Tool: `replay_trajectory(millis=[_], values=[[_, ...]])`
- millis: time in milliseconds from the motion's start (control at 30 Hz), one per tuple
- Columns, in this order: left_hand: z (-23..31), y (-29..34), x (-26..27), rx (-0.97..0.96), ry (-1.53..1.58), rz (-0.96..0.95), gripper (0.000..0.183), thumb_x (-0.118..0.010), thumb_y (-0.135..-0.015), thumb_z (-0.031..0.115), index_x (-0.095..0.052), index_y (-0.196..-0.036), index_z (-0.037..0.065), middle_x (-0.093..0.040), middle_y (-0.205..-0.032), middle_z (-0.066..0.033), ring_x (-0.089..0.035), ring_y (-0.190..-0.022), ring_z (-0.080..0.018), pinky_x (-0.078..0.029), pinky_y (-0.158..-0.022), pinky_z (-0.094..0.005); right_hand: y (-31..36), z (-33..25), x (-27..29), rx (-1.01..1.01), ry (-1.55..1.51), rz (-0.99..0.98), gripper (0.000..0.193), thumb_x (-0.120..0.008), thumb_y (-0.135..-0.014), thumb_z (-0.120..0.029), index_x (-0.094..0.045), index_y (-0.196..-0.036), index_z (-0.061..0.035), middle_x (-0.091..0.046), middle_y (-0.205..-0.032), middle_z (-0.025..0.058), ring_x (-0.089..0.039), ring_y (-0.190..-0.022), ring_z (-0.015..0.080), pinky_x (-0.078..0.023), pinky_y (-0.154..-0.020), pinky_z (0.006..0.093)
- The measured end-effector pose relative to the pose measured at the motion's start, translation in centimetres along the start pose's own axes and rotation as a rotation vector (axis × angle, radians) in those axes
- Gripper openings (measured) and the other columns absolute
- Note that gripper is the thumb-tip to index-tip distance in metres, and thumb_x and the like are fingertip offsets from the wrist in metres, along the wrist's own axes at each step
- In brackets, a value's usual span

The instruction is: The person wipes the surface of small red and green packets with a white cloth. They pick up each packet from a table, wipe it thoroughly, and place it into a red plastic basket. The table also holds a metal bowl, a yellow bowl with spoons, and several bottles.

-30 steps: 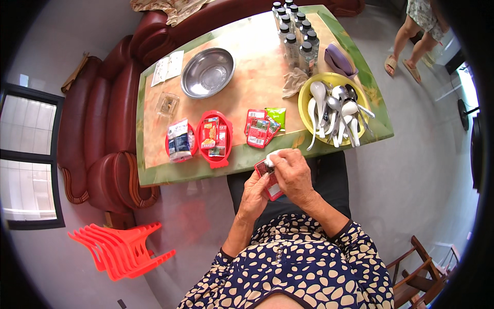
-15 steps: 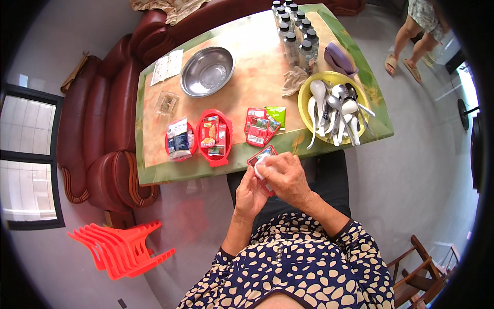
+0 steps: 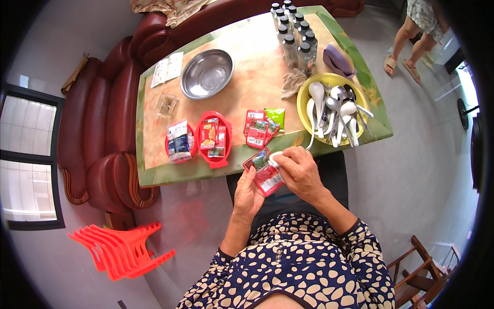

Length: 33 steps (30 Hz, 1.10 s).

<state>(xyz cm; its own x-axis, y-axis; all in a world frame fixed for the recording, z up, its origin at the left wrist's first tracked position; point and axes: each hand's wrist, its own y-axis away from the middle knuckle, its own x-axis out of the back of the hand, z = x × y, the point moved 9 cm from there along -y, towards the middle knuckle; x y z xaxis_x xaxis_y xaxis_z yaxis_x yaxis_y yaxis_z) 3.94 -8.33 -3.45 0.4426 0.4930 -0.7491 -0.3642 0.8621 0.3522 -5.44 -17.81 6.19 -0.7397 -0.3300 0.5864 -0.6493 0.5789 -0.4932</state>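
My left hand (image 3: 249, 196) grips a flat red packet (image 3: 267, 177) by its lower left side, tilted in front of the table's near edge. Pinched in my right hand (image 3: 299, 172) is a small white wad (image 3: 276, 158), perhaps tissue or cloth, at the packet's upper right edge. Just beyond lie several similar red packets (image 3: 256, 134) in a loose pile, a green packet (image 3: 276, 118) beside them. To their left, a red oval basket (image 3: 216, 162) holds more red packets, and a smaller red container (image 3: 194, 149) has a blue-and-white packet (image 3: 179, 144) on it.
A yellow bowl (image 3: 303, 117) of spoons and ladles stands at the table's right, with black-capped bottles (image 3: 289, 49), a beige cloth (image 3: 293, 84) and a purple case (image 3: 337, 62) behind. Farther left sit a steel basin (image 3: 198, 87), a clear box (image 3: 167, 105) and an open booklet (image 3: 167, 69). Another person's legs (image 3: 406, 49) show far right.
My right hand has moved slightly right, off the packet's middle with the white wad, so more of the packet's face shows. My left hand still holds the packet.
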Motion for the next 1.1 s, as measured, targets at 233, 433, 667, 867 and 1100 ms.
replay_trajectory(millis=[233,433,667,867,1100], values=[[-0.2,-0.3,1.5,-0.054,0.040,0.018,0.035,-0.040,-0.103,0.022,-0.046,-0.132,0.003,-0.056,-0.129,-0.0120,-0.053,-0.121,-0.0255,-0.041,-0.106,-0.0457,2.5,-0.8,-3.1,0.042,0.119,-0.051,0.029,-0.065,-0.074,-0.010,-0.062,-0.103,-0.0091,-0.054,-0.087,0.0056,-0.054,-0.079,0.0232,-0.039,-0.066,0.0364],[-2.2,-1.1,4.0,0.033,0.095,0.103,0.029,-0.046,-0.101,0.019,-0.051,-0.125,0.004,-0.062,-0.116,-0.0093,-0.062,-0.104,-0.0214,-0.050,-0.094,-0.0398,5.3,-2.0,-6.6,0.064,-0.137,-0.372,0.022,-0.066,-0.074,-0.006,-0.065,-0.096,-0.0102,-0.057,-0.083,0.0035,-0.057,-0.078,0.0229,-0.042,-0.065,0.0369],[4.2,-3.7,14.1,-0.215,-0.402,0.375,0.028,-0.051,-0.091,-0.001,-0.054,-0.119,0.000,-0.063,-0.106,-0.0084,-0.063,-0.094,-0.0168,-0.052,-0.085,-0.0345,7.5,0.9,-7.1,-0.120,-0.368,-0.537,0.015,-0.064,-0.080,-0.010,-0.068,-0.094,-0.0104,-0.059,-0.085,0.0076,-0.059,-0.081,0.0276,-0.047,-0.070,0.0389],[15.1,-6.7,16.1,-0.677,-1.161,0.644,0.037,-0.058,-0.084,-0.004,-0.044,-0.118,-0.003,-0.061,-0.102,-0.0142,-0.061,-0.098,-0.0213,-0.048,-0.089,-0.0335,9.4,2.8,-6.7,-0.250,-0.313,-0.530,0.014,-0.064,-0.081,-0.010,-0.068,-0.095,-0.0102,-0.059,-0.085,0.0073,-0.060,-0.082,0.0274,-0.048,-0.072,0.0376],[16.2,-11.9,19.2,-0.544,-1.449,0.572,0.039,-0.063,-0.083,0.004,-0.050,-0.119,-0.002,-0.061,-0.106,-0.0152,-0.061,-0.100,-0.0252,-0.047,-0.090,-0.0366,8.4,3.8,-6.4,-0.259,-0.259,-0.493,0.015,-0.064,-0.080,-0.009,-0.068,-0.094,-0.0103,-0.057,-0.083,0.0055,-0.058,-0.079,0.0250,-0.046,-0.069,0.0367]])
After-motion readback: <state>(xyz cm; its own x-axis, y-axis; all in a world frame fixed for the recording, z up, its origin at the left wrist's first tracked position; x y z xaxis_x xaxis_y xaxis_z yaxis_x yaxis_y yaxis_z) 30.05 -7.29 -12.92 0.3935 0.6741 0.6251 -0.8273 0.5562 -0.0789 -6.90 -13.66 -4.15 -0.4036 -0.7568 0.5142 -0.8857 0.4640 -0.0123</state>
